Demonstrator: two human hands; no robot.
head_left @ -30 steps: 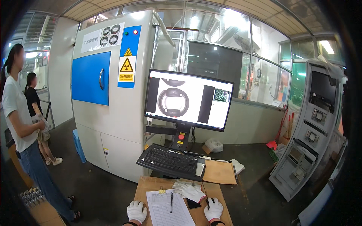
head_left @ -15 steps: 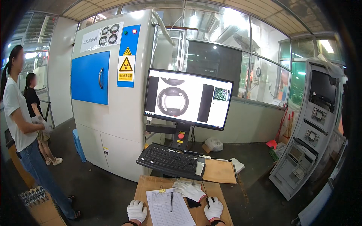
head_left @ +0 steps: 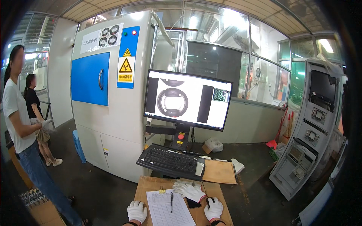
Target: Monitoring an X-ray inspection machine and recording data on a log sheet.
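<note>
My left hand, in a white glove, rests on the cardboard surface beside a printed form; its fingers are slightly bent and hold nothing visible. A pen lies on the form, and a yellow clip sits at its top edge. My right hand, gloved too, curves over a black computer mouse, mostly hidden beneath the fingers. Between the hands lie a loose pair of white gloves and a dark flat object, partly covered. Ahead, a monitor displays a grey ring-shaped part.
A keyboard and a brown folder sit beyond the cardboard. Behind stands a large cabinet with a blue door. Two people stand at left, near a box of metal parts. A grey equipment rack stands at right.
The person in the white shirt has shifted a little, with head turned and hands moved slightly. My hands and the things around them look unchanged.
</note>
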